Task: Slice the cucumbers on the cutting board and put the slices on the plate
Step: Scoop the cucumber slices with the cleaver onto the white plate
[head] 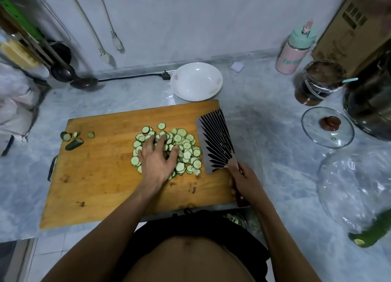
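- Right hand [240,181] is curling round the cleaver [214,143] handle at the board's [95,176] near right corner, the blade lying nearly flat beside the slices [186,148].
- Left hand [157,156] is resting on the pile with fingers spread and straight, pinching nothing.
- Slices are looking thin, wet, light and floppy; sliding them onto the blade would likely be working better than pinching.
- Plate [196,81] is sitting bare just behind the board; stub ends [73,141] are lying at the board's left.
- Another cucumber [369,233] is lying on the bench [275,133], far right.
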The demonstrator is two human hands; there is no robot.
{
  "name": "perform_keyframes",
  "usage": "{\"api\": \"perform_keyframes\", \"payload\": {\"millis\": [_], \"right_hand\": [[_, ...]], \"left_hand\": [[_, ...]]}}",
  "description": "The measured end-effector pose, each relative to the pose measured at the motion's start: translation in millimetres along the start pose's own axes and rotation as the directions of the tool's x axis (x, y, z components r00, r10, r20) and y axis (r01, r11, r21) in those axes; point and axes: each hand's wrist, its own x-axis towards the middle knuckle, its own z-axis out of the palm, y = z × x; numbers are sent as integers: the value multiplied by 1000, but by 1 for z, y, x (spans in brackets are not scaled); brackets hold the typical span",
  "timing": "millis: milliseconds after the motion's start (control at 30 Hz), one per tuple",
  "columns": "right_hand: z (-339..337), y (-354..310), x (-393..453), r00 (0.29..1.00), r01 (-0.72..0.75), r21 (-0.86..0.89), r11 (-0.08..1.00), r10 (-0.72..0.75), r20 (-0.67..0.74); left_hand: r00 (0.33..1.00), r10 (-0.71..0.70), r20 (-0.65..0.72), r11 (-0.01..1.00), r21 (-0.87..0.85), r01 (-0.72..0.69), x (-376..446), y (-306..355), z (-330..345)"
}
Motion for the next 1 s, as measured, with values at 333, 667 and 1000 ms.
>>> {"api": "perform_keyframes", "payload": {"millis": [333, 667, 1000], "right_hand": [[45, -17, 24, 985, 33, -17, 999, -30, 170], [46, -22, 26, 986, 59, 10, 998, -59, 157], [49, -24, 29, 985, 20, 63, 998, -31, 170]], "left_hand": [[1000, 13, 18, 998, 65, -14, 4, 11, 6], [983, 149, 108, 956, 239, -171, 15, 29, 14], [982, 191, 15, 981, 41, -191, 21, 14, 7]]}}
